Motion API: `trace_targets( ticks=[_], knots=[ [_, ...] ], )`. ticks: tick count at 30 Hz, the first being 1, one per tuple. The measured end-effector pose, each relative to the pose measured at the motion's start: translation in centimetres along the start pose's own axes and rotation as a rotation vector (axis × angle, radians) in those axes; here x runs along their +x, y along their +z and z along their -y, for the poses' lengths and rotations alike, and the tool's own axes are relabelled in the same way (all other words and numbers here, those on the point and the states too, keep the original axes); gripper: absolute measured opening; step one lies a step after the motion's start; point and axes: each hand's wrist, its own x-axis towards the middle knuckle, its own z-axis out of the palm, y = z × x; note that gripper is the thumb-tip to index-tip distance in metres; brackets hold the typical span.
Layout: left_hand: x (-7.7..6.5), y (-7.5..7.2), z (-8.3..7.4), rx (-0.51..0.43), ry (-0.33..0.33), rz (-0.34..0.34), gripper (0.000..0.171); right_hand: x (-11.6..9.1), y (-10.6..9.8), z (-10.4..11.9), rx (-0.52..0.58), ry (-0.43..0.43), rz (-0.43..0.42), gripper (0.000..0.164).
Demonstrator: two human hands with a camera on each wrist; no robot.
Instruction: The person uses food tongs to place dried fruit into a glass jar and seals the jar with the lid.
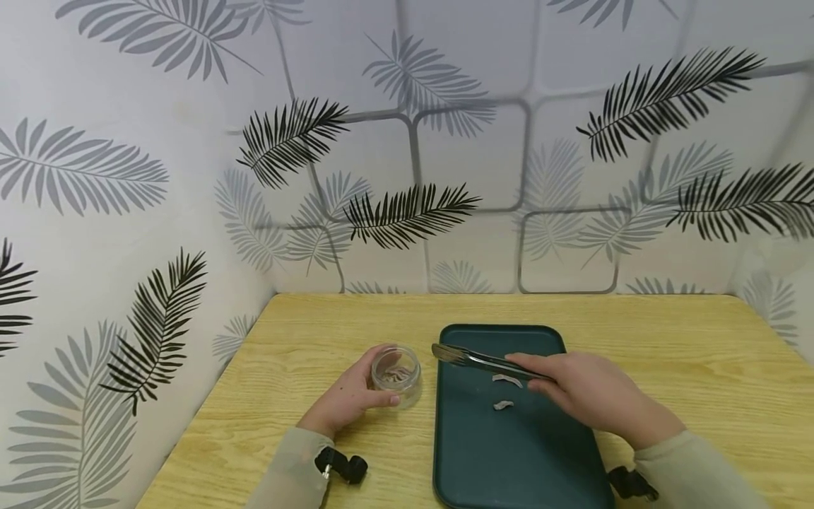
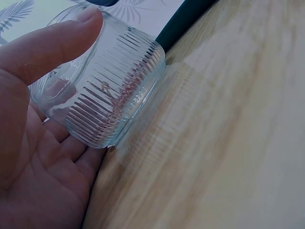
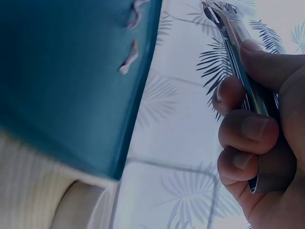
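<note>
A small clear glass jar (image 1: 413, 390) with ribbed sides stands on the table, left of the tray. My left hand (image 1: 348, 399) holds it, thumb on the near side and fingers around the far side. Thin brownish-pink strips (image 2: 126, 98) lie at the jar's bottom. My right hand (image 1: 591, 394) grips metal tongs (image 1: 486, 363) above the dark green tray (image 1: 515, 459). Their tips point left, past the tray's left edge toward the jar; I cannot tell whether anything is between them. Two pale curled strips (image 1: 506, 381) lie apart on the tray under the tongs.
The wood-grain table (image 1: 305, 332) meets a leaf-patterned wall (image 1: 458, 162) at the back and another on the left. A black wrist mount (image 1: 343, 466) sits on the left sleeve, and a second black mount (image 1: 631, 483) on the right.
</note>
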Motion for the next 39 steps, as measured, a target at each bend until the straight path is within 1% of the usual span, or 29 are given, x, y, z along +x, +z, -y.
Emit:
trace_targets(
  ticks=[6,12,18,21,23,26,30,35,39],
  knots=[
    [0.1,0.0,0.1,0.0,0.0,-0.004,0.083,1.1,-0.4,1.1,-0.015,0.004,0.01,0.05],
    [0.0,0.0,-0.2,0.003,-0.004,-0.008,0.084,2.4,-0.1,1.9,-0.003,-0.038,-0.019,0.05],
    [-0.1,0.1,-0.3,0.009,-0.041,-0.036,0.089,3.7,0.4,3.0,-0.03,-0.081,-0.054,0.051],
    [-0.1,0.2,-0.3,0.012,-0.062,-0.044,0.092,4.3,0.7,3.5,-0.029,-0.086,-0.051,0.052],
    [-0.1,0.3,-0.3,0.01,-0.06,-0.037,0.091,4.6,0.9,3.7,-0.027,-0.082,-0.044,0.053],
    [0.0,0.3,-0.3,-0.003,-0.033,-0.015,0.087,4.9,1.1,4.0,-0.025,-0.082,-0.035,0.052],
    [0.1,0.3,-0.3,-0.023,-0.002,0.006,0.083,5.1,1.1,4.3,-0.037,-0.09,-0.044,0.052],
    [0.0,0.2,-0.3,-0.037,-0.026,0.0,0.083,5.3,1.0,4.6,-0.036,-0.105,-0.041,0.052],
    [0.0,0.2,-0.4,-0.02,-0.053,-0.021,0.087,5.3,0.9,4.7,-0.024,-0.104,-0.029,0.053]
  ],
)
